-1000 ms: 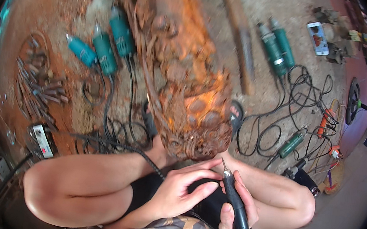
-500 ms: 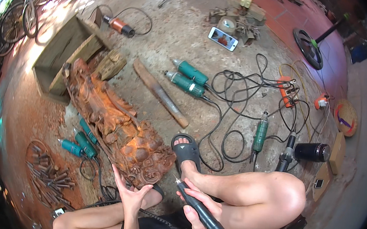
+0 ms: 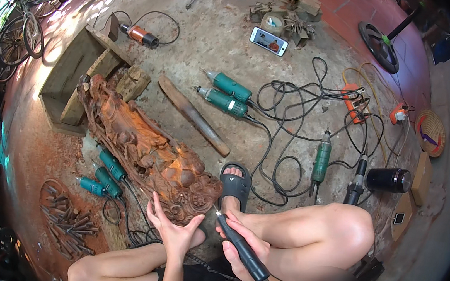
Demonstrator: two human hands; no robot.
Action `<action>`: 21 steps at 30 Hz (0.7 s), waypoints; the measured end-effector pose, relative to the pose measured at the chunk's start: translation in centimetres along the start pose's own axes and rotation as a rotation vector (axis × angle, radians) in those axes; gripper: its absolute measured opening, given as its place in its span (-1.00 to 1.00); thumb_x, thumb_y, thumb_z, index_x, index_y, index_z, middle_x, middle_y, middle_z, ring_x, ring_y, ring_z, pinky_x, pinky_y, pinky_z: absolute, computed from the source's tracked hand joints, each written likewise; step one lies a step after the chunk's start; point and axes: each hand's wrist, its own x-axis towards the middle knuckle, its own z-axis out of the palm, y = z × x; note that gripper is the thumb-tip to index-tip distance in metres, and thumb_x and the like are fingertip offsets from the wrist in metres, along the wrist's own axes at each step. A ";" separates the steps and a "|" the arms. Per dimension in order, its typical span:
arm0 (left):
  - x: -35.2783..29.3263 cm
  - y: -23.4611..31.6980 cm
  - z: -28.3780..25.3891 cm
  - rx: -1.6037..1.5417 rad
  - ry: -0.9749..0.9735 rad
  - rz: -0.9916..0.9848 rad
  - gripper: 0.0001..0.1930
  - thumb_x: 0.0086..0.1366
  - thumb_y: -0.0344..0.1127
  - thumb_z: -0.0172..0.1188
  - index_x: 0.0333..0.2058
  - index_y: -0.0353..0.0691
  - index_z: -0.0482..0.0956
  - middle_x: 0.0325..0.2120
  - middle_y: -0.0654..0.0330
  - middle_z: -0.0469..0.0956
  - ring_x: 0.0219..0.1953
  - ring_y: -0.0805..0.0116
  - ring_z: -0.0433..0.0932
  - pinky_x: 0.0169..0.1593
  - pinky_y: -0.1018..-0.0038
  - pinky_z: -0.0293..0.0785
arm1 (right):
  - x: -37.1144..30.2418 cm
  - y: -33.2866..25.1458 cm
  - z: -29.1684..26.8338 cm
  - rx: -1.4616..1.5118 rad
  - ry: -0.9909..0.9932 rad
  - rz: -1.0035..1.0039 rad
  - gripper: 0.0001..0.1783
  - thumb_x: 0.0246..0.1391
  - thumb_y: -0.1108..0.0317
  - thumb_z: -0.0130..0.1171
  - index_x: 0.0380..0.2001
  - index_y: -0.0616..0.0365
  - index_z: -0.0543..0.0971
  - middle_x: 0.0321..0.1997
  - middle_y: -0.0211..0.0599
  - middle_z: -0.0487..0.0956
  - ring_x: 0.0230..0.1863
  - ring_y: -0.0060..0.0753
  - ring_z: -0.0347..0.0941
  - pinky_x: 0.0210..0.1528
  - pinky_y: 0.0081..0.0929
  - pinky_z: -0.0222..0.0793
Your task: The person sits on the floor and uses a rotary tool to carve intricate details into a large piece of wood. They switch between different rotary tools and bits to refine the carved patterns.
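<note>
A reddish-brown wood carving with deep relief lies slanting before me, its near end by my feet. My left hand is at that near end with thumb and fingers spread; it appears to rest against the wood without gripping it. In my right hand is a slim black rotary tool, its fingers wrapped around the body. The tool's thin metal tip points at the carved scrolls; whether it touches them cannot be made out. A cord trails from its rear end.
Left of the carving lie green rotary tools and a heap of bits. A wooden frame supports its far end. Beyond are a wooden stick, more green tools, tangled black cords, a phone and an orange power strip.
My left hand has shifted slightly right and up along the carving's near end. The black rotary tool's tip now sits closer to the carving. The view has tilted a little.
</note>
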 end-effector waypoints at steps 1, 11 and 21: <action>0.1 0.2 0.2 0.004 -0.009 -0.007 0.43 -0.24 -0.09 0.75 0.55 -0.10 -0.06 0.42 -0.39 -0.09 0.47 -0.35 0.00 0.48 -0.06 0.07 | 0.3 0.0 0.4 -0.005 -0.008 0.014 -0.52 0.27 0.38 0.27 0.17 0.48 0.53 0.23 0.25 0.59 -0.01 -0.27 0.73 0.09 -0.45 0.62; -1.0 0.7 -4.9 -0.325 0.015 0.038 -0.59 0.29 -0.39 0.36 0.09 -0.27 0.53 0.12 -0.01 0.43 0.16 0.14 0.45 0.18 0.29 0.40 | -0.6 0.9 2.5 -0.180 -0.018 -0.081 -0.46 0.17 0.42 0.37 0.15 0.54 0.52 0.25 0.53 0.48 0.01 0.12 0.71 0.03 -0.17 0.66; 0.4 0.5 -1.3 -1.058 -1.020 -0.450 -0.50 0.65 -0.08 -0.10 0.21 -0.45 0.48 0.05 0.09 0.62 0.08 0.40 0.53 0.27 0.43 0.37 | -0.5 1.9 5.6 -0.525 -0.042 -0.202 -0.48 0.13 0.41 0.36 0.08 0.59 0.56 0.16 0.48 0.56 0.08 0.27 0.66 0.08 -0.13 0.64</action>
